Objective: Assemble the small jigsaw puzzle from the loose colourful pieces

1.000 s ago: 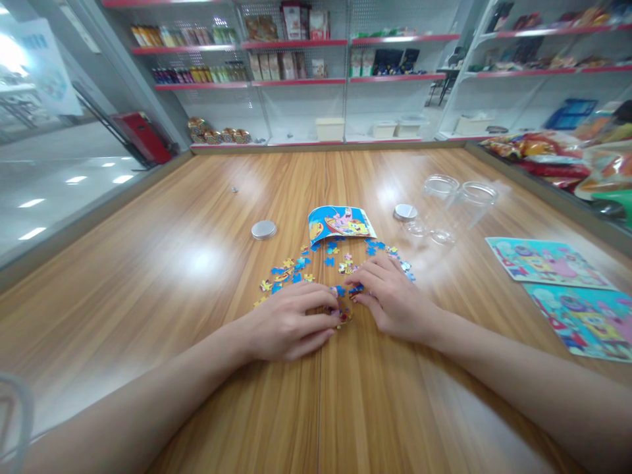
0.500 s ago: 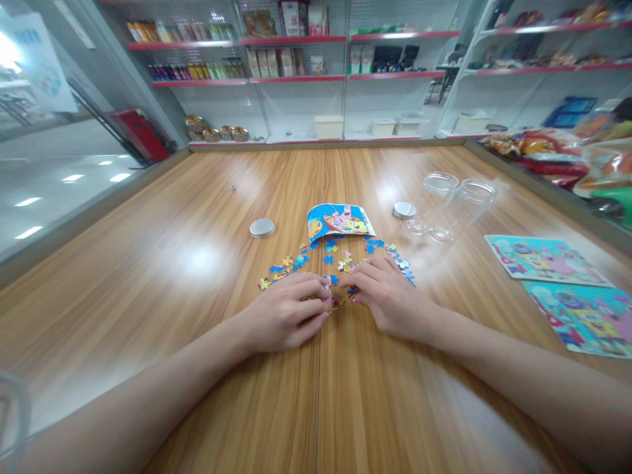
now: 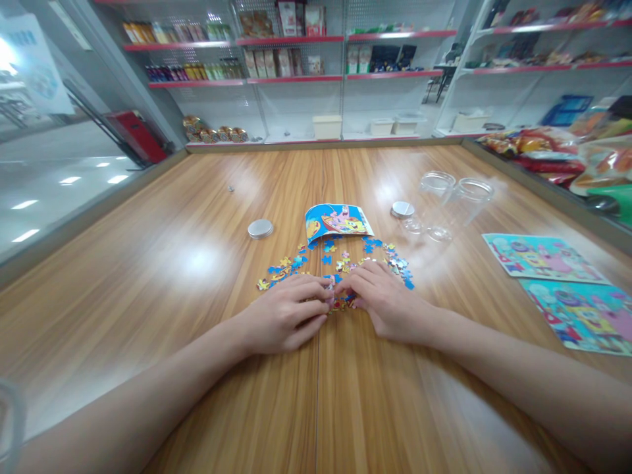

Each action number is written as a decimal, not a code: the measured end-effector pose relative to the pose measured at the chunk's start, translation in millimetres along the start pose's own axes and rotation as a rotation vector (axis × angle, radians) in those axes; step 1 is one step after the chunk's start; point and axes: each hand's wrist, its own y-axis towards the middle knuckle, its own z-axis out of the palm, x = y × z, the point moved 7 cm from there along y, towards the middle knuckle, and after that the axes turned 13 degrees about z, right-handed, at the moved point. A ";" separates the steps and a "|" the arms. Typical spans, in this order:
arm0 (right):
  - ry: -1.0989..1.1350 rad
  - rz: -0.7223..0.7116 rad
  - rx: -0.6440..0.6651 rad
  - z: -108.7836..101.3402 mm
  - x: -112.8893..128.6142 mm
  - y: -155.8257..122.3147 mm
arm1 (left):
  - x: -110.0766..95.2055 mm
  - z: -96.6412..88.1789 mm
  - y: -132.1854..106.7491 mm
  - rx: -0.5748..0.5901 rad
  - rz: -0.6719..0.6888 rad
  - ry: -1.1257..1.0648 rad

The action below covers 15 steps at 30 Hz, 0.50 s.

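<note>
Small jigsaw puzzle pieces (image 3: 326,260) in blue, yellow and pink lie scattered around my two hands. My left hand (image 3: 289,308) rests on the table, fingers curled over a pink-and-blue cluster of pieces (image 3: 332,282). From the other side, my right hand (image 3: 385,296) pinches at the same cluster, its fingertips close to the left ones. Its fingers hide most of what they grip. Just beyond the pieces stands a curved picture card (image 3: 340,220) with cartoon figures on blue.
Silver lids (image 3: 260,228) lie left and right of the card. Two clear jars (image 3: 437,204) stand at the right, behind two flat cartoon picture sheets (image 3: 548,257). A raised rim (image 3: 326,143) borders the wooden table, with bagged snacks (image 3: 543,151) beyond its right side.
My right hand has moved slightly left, bringing its fingertips nearer to the left hand at the cluster. The left hand stays nearly in place.
</note>
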 end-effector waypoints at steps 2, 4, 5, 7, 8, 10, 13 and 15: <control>0.005 -0.005 -0.006 -0.6 0.2 -0.3 | 0.1 -0.7 0.1 -0.011 -0.005 -0.003; 0.010 -0.008 -0.016 -1.1 0.4 -0.4 | -0.6 -1.4 0.4 -0.017 -0.005 -0.008; 0.013 -0.003 -0.024 -1.4 0.2 -0.2 | -1.3 -1.7 0.6 -0.016 -0.003 -0.011; 0.017 0.027 -0.050 -2.4 -1.7 0.5 | -3.3 -2.8 1.2 -0.017 0.005 -0.012; 0.017 0.048 -0.066 -3.2 -3.1 1.0 | -4.6 -3.5 1.6 -0.017 0.012 -0.012; 0.001 0.082 -0.108 -5.4 -5.3 1.5 | -7.3 -5.2 2.6 -0.023 0.023 -0.011; -0.054 0.040 -0.180 -11.0 -0.5 -0.3 | -10.9 -6.2 4.6 -0.019 0.041 -0.017; -0.060 -0.095 -0.206 -14.5 12.0 -4.9 | -13.1 -5.5 5.6 -0.007 0.052 -0.020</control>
